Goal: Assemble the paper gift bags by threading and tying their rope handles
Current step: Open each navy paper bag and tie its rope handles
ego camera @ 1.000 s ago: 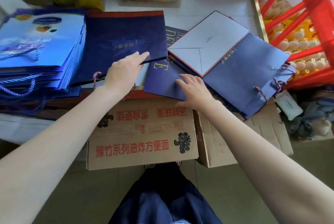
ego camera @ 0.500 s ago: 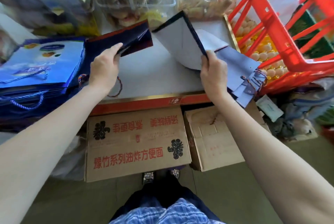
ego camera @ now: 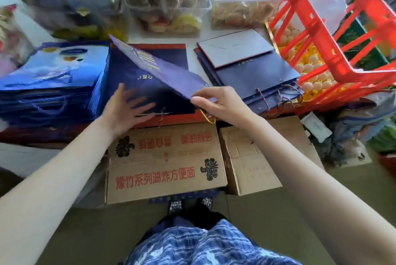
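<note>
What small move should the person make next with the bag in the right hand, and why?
Probably lower the tilted bag flat onto the dark blue stack below it. The right hand pinches only its near corner, so it hangs slanted in the air, while the left hand is spread open over the stack, seemingly ready to receive or steady it.

Left hand (ego camera: 126,110) fingers motion-blurred; dark bag (ego camera: 150,85) partly hidden under lifted bag (ego camera: 169,72)

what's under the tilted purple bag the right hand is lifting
Under the tilted bag, pinched by the right hand, lies a flat navy bag; the left hand hovers open over it. What the navy bag rests on is covered.
</note>
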{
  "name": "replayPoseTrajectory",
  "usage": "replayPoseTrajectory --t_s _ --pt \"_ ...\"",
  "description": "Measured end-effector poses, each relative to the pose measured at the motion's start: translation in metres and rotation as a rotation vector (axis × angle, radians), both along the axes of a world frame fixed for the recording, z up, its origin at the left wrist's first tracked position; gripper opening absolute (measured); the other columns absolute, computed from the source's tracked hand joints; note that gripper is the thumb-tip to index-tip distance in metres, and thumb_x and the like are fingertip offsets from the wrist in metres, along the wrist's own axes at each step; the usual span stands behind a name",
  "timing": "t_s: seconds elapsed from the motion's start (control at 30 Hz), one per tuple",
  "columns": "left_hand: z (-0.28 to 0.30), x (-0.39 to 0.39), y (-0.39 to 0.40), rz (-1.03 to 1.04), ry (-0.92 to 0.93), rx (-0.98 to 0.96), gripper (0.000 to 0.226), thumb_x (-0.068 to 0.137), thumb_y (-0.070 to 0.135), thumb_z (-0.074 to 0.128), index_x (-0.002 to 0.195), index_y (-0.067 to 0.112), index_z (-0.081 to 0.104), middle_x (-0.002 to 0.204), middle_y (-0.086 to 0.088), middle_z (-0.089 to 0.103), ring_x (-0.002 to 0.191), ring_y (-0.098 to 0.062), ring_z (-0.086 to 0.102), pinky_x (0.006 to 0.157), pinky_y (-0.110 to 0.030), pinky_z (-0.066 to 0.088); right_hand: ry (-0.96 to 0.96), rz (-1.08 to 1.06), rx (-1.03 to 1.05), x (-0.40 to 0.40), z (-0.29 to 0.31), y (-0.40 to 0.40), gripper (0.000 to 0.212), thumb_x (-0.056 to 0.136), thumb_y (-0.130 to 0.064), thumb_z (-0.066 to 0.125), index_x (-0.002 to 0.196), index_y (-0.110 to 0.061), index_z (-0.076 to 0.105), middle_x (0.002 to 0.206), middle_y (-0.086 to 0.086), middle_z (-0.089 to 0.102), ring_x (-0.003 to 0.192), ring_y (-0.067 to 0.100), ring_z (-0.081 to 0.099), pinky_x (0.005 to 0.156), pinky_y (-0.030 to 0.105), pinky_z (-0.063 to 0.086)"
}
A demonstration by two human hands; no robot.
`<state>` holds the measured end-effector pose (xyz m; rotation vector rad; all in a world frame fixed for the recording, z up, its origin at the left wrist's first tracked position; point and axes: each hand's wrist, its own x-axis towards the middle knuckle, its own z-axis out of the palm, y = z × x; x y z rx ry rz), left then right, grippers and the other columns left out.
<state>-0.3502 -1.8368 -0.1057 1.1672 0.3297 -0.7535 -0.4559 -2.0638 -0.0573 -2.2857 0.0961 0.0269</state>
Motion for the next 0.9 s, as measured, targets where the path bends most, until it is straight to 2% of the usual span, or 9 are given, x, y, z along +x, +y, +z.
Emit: replayPoseTrajectory --t_s 0.1,0.17,0.23,0.33,0.43,0.53,0.6,0.77,0.9 --pt "0.002 -0.009 0.024 -0.02 0.039 -0.156 0.059 0.092 0.059 0.029 0.121 0.019 0.061 0.121 -0.008 0.063 0.103 -0.023 0.065 0.082 -0.039 0.05 0.209 -0.042 0.003 0.004 -0.04 -0.009 0.026 0.09 -0.032 0.06 0.105 -0.013 0.069 0.103 -0.002 0.068 0.102 0.017 0.063 0.094 0.033 0.045" --pt "-0.003 -0.018 0.03 -0.087 -0.02 0.089 0.04 0.095 0.027 0.047 0.135 0.019 0.045 0.114 -0.008 0.065 0.077 -0.016 0.069 0.065 -0.03 0.055 0.355 -0.073 -0.146 0.003 -0.072 -0.017 0.041 0.088 -0.029 0.063 0.125 -0.011 0.057 0.13 0.007 0.054 0.123 0.021 0.048 0.105 0.032 0.033" --pt "-0.01 -0.025 0.03 -0.099 -0.071 0.259 0.062 0.09 -0.007 0.045 0.142 0.024 0.032 0.1 -0.007 0.065 0.061 -0.011 0.066 0.053 -0.023 0.053 0.494 -0.136 -0.19 -0.003 -0.094 -0.023 0.062 0.086 -0.032 0.065 0.138 -0.01 0.041 0.143 0.016 0.037 0.133 0.028 0.034 0.109 0.036 0.028" --pt "0.0 -0.022 0.031 -0.1 -0.162 0.281 0.069 0.089 -0.013 0.039 0.141 0.032 0.032 0.091 0.0 0.066 0.066 -0.01 0.063 0.055 -0.023 0.05 0.558 -0.275 -0.217 -0.003 -0.111 -0.028 0.086 0.082 -0.038 0.069 0.147 -0.012 0.02 0.15 0.018 0.021 0.137 0.036 0.025 0.111 0.043 0.024" --pt "0.018 -0.015 0.043 -0.146 -0.213 0.23 0.065 0.091 -0.012 0.036 0.132 0.037 0.039 0.081 0.008 0.071 0.069 -0.005 0.066 0.06 -0.02 0.052 0.488 -0.437 0.135 0.0 -0.114 -0.031 0.078 0.082 -0.025 0.072 0.142 -0.01 0.024 0.148 0.016 0.029 0.131 0.029 0.037 0.101 0.04 0.037" --pt "0.024 -0.012 0.054 -0.13 -0.239 0.26 0.063 0.091 -0.014 0.034 0.133 0.033 0.041 0.083 0.009 0.072 0.074 -0.005 0.067 0.068 -0.021 0.054 0.453 -0.583 0.533 -0.004 -0.113 -0.028 0.054 0.082 -0.014 0.072 0.127 -0.009 0.043 0.115 0.003 0.058 0.092 0.016 0.057 0.063 0.025 0.046" --pt "0.024 -0.007 0.055 -0.132 -0.298 0.37 0.064 0.092 -0.014 0.034 0.137 0.032 0.037 0.097 0.006 0.07 0.08 -0.006 0.066 0.072 -0.024 0.054 0.38 -0.627 0.457 -0.008 -0.109 -0.03 0.037 0.081 -0.015 0.073 0.113 -0.008 0.057 0.087 0.002 0.061 0.065 0.009 0.055 0.05 0.019 0.041" --pt "0.007 0.01 0.02 -0.474 -0.708 1.151 0.074 0.09 0.004 0.05 0.15 0.017 0.01 0.148 -0.022 0.027 0.13 -0.034 0.035 0.104 -0.041 0.032 0.04 -0.768 0.312 -0.009 -0.067 -0.058 0.016 0.082 -0.01 0.065 0.097 -0.009 0.066 0.07 0.003 0.06 0.045 0.0 0.054 0.048 0.019 0.047" --pt "0.022 -0.011 -0.048 -0.578 -1.094 0.971 0.071 0.089 0.004 0.053 0.149 0.015 0.016 0.155 -0.015 0.013 0.142 -0.03 0.015 0.112 -0.036 0.016 -0.204 -0.53 -0.109 -0.005 -0.007 -0.069 0.017 0.086 -0.006 0.058 0.092 -0.011 0.074 0.084 0.003 0.07 0.068 0.007 0.06 0.074 0.025 0.049"
